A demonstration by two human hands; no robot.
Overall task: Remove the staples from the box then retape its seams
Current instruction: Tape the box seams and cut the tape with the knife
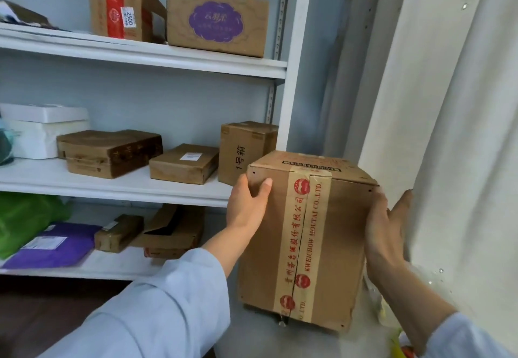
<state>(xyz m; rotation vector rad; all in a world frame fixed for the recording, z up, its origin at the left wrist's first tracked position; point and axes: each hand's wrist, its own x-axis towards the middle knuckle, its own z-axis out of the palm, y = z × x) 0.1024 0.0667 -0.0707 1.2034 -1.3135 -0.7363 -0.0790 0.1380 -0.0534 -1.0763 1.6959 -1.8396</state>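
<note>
A brown cardboard box [333,234] is held in the air in front of me, tilted with one taped face toward the camera. A strip of tan tape [301,242] with red print runs down its middle seam and looks split along the centre. My left hand [248,203] grips the box's upper left edge, thumb on the front face. My right hand [385,228] presses flat against the right side with the fingers straight. No staples can be made out.
White metal shelves [145,186] on the left carry several cardboard boxes [183,163], a white foam box [42,130], a purple mailer [53,245] and a green bag [25,217]. A white curtain [454,133] hangs close on the right. Dark floor lies at lower left.
</note>
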